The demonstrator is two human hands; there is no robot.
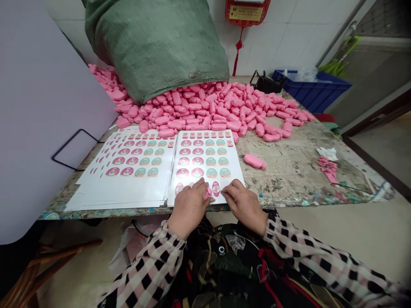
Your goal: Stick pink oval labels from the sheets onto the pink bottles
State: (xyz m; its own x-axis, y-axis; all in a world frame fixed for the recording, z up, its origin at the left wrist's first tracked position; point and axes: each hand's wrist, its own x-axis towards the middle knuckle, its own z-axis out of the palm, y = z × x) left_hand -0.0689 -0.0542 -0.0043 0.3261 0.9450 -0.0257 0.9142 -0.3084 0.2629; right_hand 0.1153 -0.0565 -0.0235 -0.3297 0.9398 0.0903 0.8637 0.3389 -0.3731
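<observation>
My left hand (190,204) is closed around a small pink plastic bottle-shaped piece (208,193), most of it hidden by the fingers. The hand rests at the near edge of a sticker sheet (205,199). Thumb and finger of my right hand (243,202) are pinched together at the right edge of a pink oval sticker (216,188) on that sheet. Whether they grip the sticker's edge is too small to tell. Rows of pink and green labels fill the upper part of the sheet. One loose pink piece (254,161) lies to its right.
Overlapping sticker sheets (118,190) lie at the left of the worn table (289,171). Behind them, a green sack (167,47) spills a heap of pink pieces (221,105). A blue crate (314,92) stands back right. Crumpled pink scraps (328,167) lie near the right end.
</observation>
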